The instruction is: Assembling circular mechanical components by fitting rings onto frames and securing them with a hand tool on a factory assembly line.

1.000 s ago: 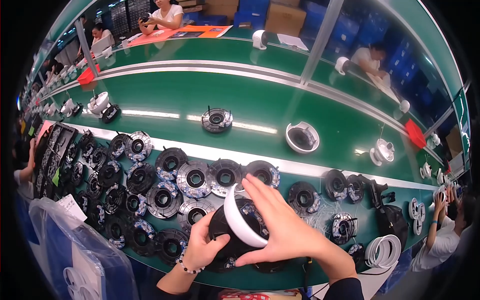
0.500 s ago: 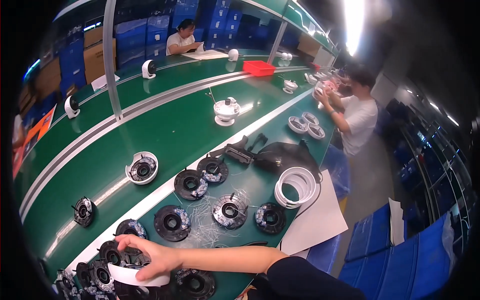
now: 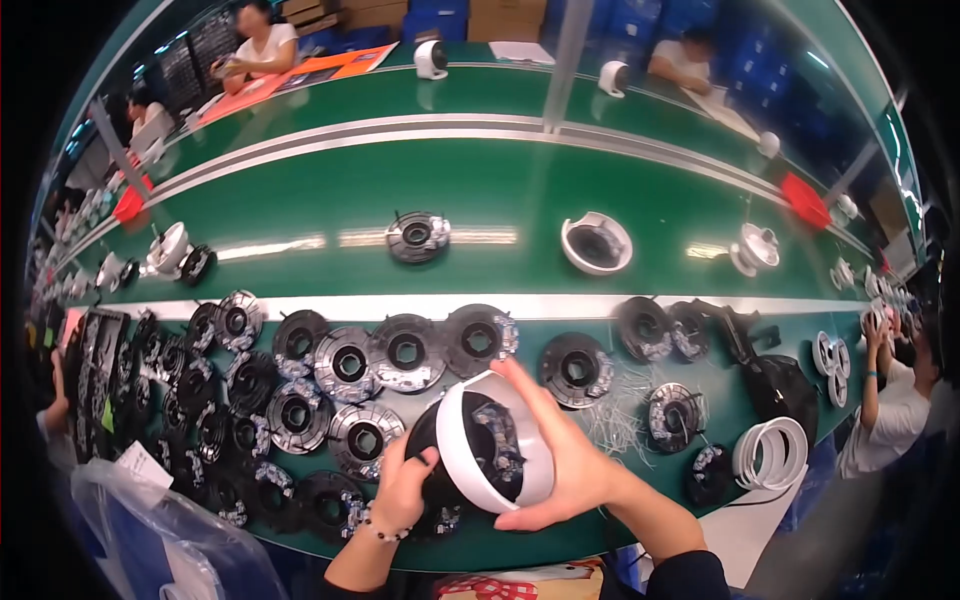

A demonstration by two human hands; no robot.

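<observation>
Cradled above the near edge of a green bench, a white shell tips open toward the right between my two bare hands, with a black disc carrying a small circuit board showing inside it. My right hand has its grip spread around the shell's far side, fingers at the upper rim and thumb under the lower; my left hand pinches a dark rounded part just outside the opposite rim. Whether that part and the disc are one piece I cannot tell from here. The step in hand, as I judge it, is bringing shell and disc into line; the next move seems to call for a steady left hold while the right turns the shell level and checks that the disc sits evenly. Around the pair, loose black discs crowd the bench to the left and ahead, pale strands lie in a tangle to the right, and a stack of white rings stands near the right-hand edge.
</observation>
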